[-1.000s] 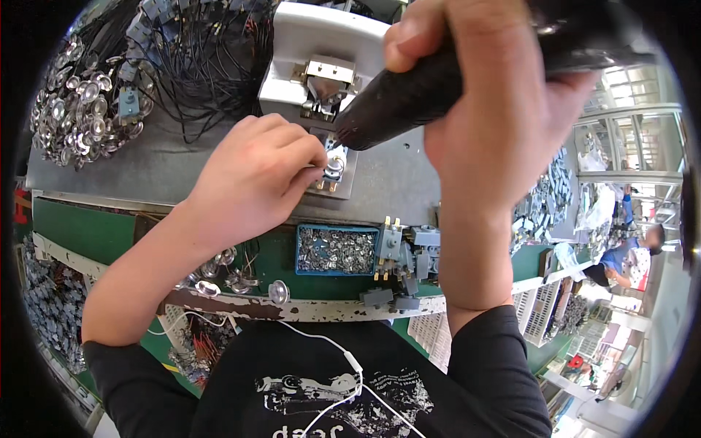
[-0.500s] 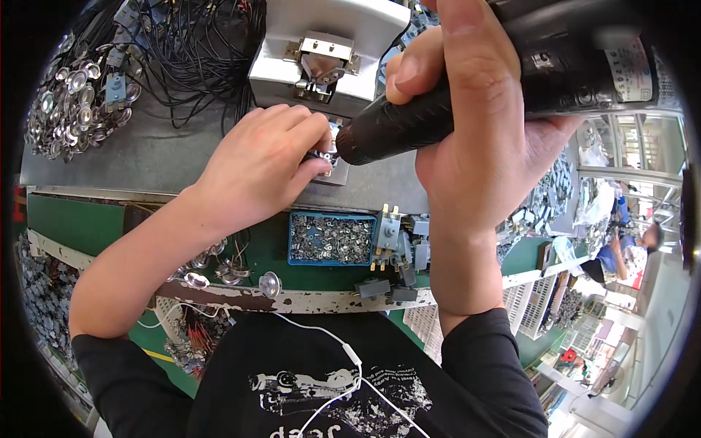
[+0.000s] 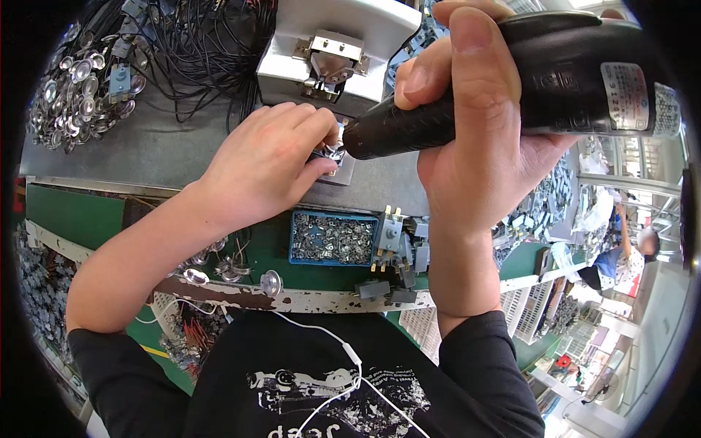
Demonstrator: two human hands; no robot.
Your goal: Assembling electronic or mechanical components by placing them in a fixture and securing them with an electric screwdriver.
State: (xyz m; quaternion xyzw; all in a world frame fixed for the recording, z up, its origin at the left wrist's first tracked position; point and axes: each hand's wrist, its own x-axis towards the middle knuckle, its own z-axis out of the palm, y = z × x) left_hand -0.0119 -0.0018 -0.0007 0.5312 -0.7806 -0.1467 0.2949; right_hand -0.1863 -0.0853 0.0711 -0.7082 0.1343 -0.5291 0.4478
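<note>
My right hand (image 3: 478, 124) grips a black electric screwdriver (image 3: 562, 84), lying nearly level with its nose pointing left. That nose reaches a small part with metal contacts (image 3: 336, 152), pinched by the thumb and fingers of my left hand (image 3: 266, 157). My fingers cover most of this part, and the screwdriver's bit cannot be made out. Beneath it is a small metal plate (image 3: 343, 175) on the grey bench. Below my hands sits a blue tray (image 3: 292, 252) full of small metal pieces. Grey switch blocks with brass-coloured terminals (image 3: 391, 237) lie beside the tray.
A white machine housing with a metal fixture (image 3: 332, 62) stands just beyond my left hand. Black cables (image 3: 197, 58) and a heap of round metal cups (image 3: 80, 95) fill the far left. Grey parts (image 3: 548, 190) pile up at right. Another person (image 3: 621, 259) is farther right.
The screwdriver's rear end has come down, so it lies more level. My left hand keeps its pinch on the small part; the whole view has shifted slightly.
</note>
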